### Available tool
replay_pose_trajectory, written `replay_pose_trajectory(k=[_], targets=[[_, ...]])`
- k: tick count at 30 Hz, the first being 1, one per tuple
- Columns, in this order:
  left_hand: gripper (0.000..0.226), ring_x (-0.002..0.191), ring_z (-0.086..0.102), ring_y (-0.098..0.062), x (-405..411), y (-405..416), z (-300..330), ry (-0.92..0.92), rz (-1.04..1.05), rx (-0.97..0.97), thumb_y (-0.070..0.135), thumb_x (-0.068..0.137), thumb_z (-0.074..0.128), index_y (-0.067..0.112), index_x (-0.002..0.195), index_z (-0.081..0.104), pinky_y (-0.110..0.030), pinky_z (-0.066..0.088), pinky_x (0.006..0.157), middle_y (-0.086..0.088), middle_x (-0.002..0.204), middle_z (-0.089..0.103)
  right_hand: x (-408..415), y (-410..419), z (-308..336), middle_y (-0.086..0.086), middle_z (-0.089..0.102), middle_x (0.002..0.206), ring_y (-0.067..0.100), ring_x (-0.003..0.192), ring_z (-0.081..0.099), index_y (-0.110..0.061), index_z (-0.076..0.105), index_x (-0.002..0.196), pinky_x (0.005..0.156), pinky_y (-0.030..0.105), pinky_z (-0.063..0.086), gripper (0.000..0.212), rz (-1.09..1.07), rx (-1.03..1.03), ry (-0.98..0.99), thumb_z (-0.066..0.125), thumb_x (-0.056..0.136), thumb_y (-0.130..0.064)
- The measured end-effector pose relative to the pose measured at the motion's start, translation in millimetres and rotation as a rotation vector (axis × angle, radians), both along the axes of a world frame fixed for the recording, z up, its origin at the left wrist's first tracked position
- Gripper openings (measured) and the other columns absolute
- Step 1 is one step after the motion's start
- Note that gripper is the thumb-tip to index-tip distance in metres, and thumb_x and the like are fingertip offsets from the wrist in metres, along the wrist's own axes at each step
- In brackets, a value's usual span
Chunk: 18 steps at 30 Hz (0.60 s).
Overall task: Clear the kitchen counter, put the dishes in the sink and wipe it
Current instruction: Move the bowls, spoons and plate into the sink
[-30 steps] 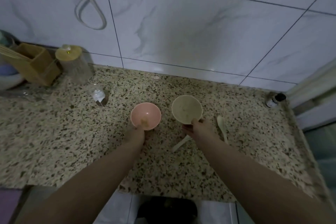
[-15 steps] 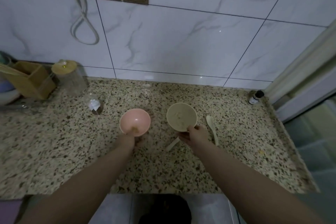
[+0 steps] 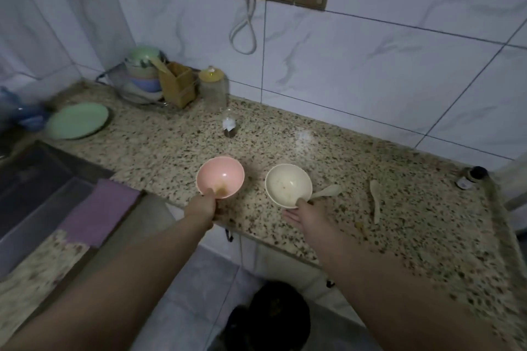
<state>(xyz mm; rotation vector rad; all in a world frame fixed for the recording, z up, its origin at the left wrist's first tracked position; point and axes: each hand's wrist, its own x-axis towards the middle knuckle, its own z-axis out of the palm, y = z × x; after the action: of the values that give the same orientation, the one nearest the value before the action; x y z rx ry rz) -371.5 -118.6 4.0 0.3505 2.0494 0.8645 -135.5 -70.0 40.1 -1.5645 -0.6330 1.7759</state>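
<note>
i have my left hand (image 3: 202, 206) gripping the near rim of the pink bowl (image 3: 220, 177), thumb inside it, by the front edge of the speckled surface (image 3: 356, 168). my right hand (image 3: 306, 212) holds the cream bowl (image 3: 288, 184) the same way, thumb over its near rim, fingers under. one cream spoon (image 3: 328, 191) lies just behind that bowl, another spoon (image 3: 376, 199) further toward the right end. the sink (image 3: 34, 179) sits at the left end, a purple cloth (image 3: 99, 212) on its edge, a green plate (image 3: 77, 120) behind it.
</note>
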Motion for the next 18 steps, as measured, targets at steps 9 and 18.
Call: replay_pose_trajectory(k=[9, 18], targets=[[0.044, 0.05, 0.045, -0.018, -48.4, -108.7, 43.2, -0.024, 0.194, 0.069, 0.036, 0.101, 0.032, 0.007, 0.078, 0.055, -0.022, 0.029, 0.045, -0.011, 0.069, 0.065, -79.8, -48.3, 7.9, 0.036, 0.055, 0.127, 0.04, 0.102, 0.062, 0.004, 0.034, 0.145, 0.088, 0.044, 0.052, 0.044, 0.222, 0.005, -0.027, 0.039, 0.102, -0.005], [0.046, 0.049, 0.048, -0.02, -152.1, -203.1, 50.7, 0.014, 0.407, 0.085, 0.036, 0.099, 0.032, 0.007, 0.075, 0.058, -0.021, 0.032, 0.048, -0.009, 0.065, 0.064, -215.4, -85.8, 23.5, 0.024, 0.063, 0.1, 0.035, 0.099, 0.064, 0.003, 0.038, 0.141, 0.091, 0.042, 0.053, 0.042, 0.507, 0.07, -0.099, 0.041, 0.102, -0.012]])
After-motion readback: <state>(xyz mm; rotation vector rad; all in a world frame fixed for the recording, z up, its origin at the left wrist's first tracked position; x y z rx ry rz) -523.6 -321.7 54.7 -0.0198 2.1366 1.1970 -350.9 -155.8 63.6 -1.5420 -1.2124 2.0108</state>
